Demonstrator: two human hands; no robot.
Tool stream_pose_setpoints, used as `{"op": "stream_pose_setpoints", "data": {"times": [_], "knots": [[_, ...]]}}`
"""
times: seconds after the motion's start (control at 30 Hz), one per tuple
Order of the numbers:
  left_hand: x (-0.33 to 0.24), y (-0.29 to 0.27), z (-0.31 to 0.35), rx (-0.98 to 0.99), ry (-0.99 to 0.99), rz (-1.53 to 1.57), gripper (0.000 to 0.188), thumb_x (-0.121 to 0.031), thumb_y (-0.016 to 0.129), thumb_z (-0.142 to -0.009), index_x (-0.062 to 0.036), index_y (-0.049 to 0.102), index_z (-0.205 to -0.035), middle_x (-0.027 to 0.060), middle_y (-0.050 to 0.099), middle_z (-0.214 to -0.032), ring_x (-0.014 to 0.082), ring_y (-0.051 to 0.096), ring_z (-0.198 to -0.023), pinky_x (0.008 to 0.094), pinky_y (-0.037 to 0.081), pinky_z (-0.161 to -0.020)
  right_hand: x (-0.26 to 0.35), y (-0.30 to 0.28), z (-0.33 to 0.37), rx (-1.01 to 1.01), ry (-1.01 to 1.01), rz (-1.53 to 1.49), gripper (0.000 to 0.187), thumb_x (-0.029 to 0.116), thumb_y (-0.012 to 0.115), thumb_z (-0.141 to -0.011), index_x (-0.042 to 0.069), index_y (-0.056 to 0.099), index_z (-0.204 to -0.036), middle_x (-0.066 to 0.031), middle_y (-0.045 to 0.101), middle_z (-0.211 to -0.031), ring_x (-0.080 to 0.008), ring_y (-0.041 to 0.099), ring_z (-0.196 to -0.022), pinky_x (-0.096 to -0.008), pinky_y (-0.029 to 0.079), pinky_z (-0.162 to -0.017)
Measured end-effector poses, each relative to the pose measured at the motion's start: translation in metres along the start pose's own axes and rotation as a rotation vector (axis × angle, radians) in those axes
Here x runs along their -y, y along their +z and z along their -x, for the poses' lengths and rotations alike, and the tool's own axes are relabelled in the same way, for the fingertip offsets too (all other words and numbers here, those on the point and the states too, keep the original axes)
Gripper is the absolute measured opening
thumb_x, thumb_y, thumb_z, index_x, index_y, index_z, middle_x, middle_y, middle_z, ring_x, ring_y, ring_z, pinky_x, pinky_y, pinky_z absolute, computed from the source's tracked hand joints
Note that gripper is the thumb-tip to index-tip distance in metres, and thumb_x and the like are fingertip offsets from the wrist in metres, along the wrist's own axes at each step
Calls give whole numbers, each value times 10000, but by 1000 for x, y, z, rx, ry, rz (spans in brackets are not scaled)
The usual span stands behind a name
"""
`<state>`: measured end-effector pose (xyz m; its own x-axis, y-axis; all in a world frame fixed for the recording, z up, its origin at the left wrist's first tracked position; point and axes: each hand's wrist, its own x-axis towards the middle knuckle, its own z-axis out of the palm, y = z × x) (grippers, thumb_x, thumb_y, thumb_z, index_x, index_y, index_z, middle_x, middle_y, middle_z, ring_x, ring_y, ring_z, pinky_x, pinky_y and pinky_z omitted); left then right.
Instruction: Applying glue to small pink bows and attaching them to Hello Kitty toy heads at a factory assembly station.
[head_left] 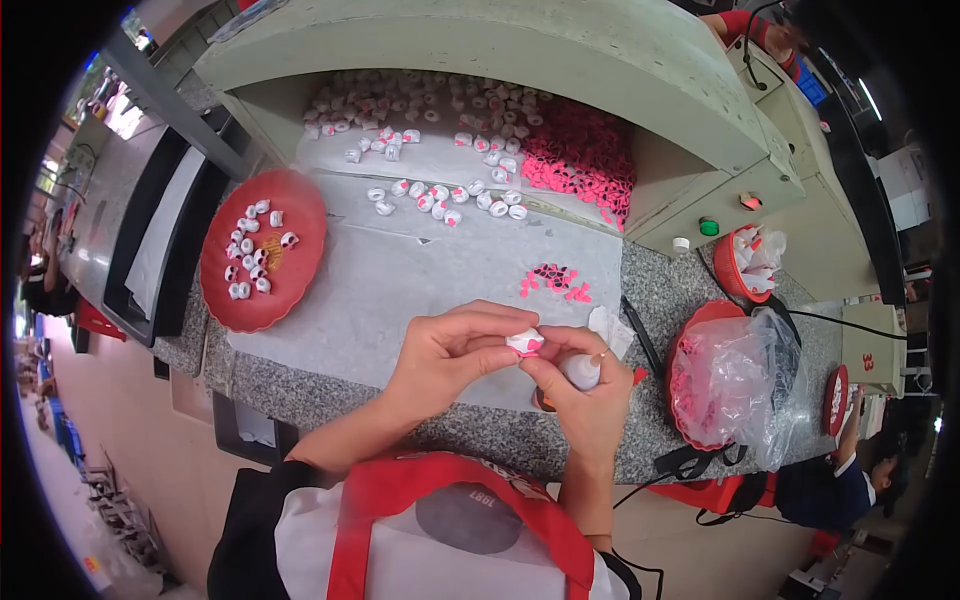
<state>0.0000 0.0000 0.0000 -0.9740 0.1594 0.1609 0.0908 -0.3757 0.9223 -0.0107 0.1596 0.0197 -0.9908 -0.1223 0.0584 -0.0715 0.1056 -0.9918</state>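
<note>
My left hand (437,356) is closed on a small rounded white piece with pink on it (524,342), held between thumb and fingers above the near edge of the work surface. In my right hand (590,408) is a small whitish squeeze bottle (581,373) with a thin tip. The thumb and forefinger of that hand also reach the white piece. Just beyond my hands lies a loose group of small flat pink and dark pieces (556,280). Farther back, several white pieces with pink marks (440,200) sit in a loose row.
A red scalloped plate (222,290) with white pieces stands at the left. Ahead, a pale open-fronted cabinet (480,45) shelters many white pieces and a pink heap (580,160). At right are a red basket (735,275) and a red tray (683,410) under clear plastic. Other people are nearby.
</note>
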Motion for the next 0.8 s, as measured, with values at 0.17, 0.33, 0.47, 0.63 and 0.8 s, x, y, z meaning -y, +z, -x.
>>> {"op": "stream_pose_setpoints", "data": {"times": [0.17, 0.33, 0.47, 0.63, 0.8], "knots": [[3, 12, -3, -68, 24, 3, 262, 98, 501, -792, 49, 527, -1048, 191, 502, -1112, 235, 528, -1007, 322, 458, -859, -6, -1, -3, 0, -26, -53, 228, -84, 651, -668, -6, 604, -877, -45, 563, -714, -62, 489, -486, -187, 363, -392], [13, 14, -6, -86, 34, 1, 252, 98, 492, -799, 47, 529, -1044, 184, 504, -1110, 233, 527, -1009, 317, 457, -859, -10, -6, -9, 20, -10, -61, 228, -76, 658, -662, 2, 616, -872, -36, 565, -718, -65, 503, -569, -185, 376, -480], [14, 15, -10, -142, -21, 10, 241, 85, 497, -803, 46, 533, -1038, 165, 542, -1060, 220, 539, -992, 307, 461, -849, -17, -5, -16, 23, -76, -29, 226, -53, 672, -660, 11, 624, -871, -34, 570, -712, -76, 509, -619, -190, 388, -546], [15, 0, -14, -207, -252, 159, 265, 30, 539, -799, 33, 520, -1063, 124, 596, -951, 175, 576, -909, 270, 479, -795, -20, -3, -18, 30, -130, 105, 249, -79, 671, -647, -10, 613, -879, -60, 573, -781, -79, 524, -655, -195, 411, -560], [8, 1, -5, -223, -293, 261, 265, -14, 562, -799, 31, 513, -1056, 108, 604, -907, 154, 595, -848, 249, 490, -754, -5, 3, -8, 54, -145, -3, 259, -67, 678, -635, -16, 597, -875, -106, 592, -863, -115, 562, -708, -220, 452, -612]]}}
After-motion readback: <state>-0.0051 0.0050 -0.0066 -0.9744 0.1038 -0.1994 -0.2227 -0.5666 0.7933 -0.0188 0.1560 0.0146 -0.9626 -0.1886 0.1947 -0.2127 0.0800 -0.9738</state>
